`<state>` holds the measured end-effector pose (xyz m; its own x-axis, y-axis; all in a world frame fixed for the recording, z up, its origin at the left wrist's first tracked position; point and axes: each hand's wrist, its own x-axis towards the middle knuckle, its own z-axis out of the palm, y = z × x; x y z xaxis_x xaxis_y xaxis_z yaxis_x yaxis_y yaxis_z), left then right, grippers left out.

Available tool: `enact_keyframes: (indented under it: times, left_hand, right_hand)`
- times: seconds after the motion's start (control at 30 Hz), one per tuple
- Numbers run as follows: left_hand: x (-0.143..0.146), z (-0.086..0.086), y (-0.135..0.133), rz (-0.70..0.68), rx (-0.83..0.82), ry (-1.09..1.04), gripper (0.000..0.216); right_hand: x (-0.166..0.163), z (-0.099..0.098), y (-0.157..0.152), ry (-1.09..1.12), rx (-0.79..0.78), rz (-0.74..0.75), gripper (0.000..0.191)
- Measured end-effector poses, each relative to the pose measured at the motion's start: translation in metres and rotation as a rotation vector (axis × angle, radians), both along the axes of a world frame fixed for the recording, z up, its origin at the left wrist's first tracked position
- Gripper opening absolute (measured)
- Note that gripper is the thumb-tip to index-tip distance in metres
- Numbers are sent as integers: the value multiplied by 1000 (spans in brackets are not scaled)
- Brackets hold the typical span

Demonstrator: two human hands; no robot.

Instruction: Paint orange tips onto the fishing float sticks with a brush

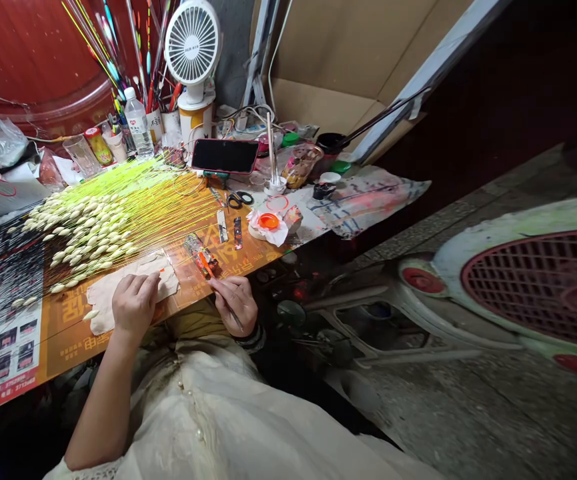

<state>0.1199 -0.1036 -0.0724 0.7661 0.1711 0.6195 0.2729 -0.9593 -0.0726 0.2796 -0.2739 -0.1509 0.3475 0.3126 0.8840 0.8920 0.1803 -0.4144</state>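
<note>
My left hand (135, 305) is closed on a thin float stem, pressing it onto a beige cloth (118, 288) at the table's near edge; the float's white body (91, 314) pokes out to the left of the hand. My right hand (236, 301) grips a thin brush (218, 290) like a pen, its orange tip pointing up and left toward the cloth. A heap of fishing floats (88, 230) with white bodies and yellow-green stems lies fanned out just behind the cloth.
A small dish of orange paint (269, 222) on white paper sits to the right, with scissors (240, 198), a phone (225, 156) on a stand, a desk fan (192, 47), a water bottle (137, 123) and cups behind. A large floor fan (533, 280) lies at right.
</note>
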Motion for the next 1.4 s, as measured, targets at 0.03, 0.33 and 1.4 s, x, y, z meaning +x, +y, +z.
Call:
enact_keyframes:
  times: [0.03, 0.33, 1.4]
  left_hand:
    - [0, 0, 0, 0, 4, -1, 15]
    - [0, 0, 0, -5, 11, -2, 17]
    - [-3, -4, -3, 15, -52, 14, 19]
  right_hand:
    - [0, 0, 0, 1, 4, 5, 50]
    - [-1, 1, -2, 20, 10, 18, 49]
    - [-22, -6, 2, -8, -70, 82, 51]
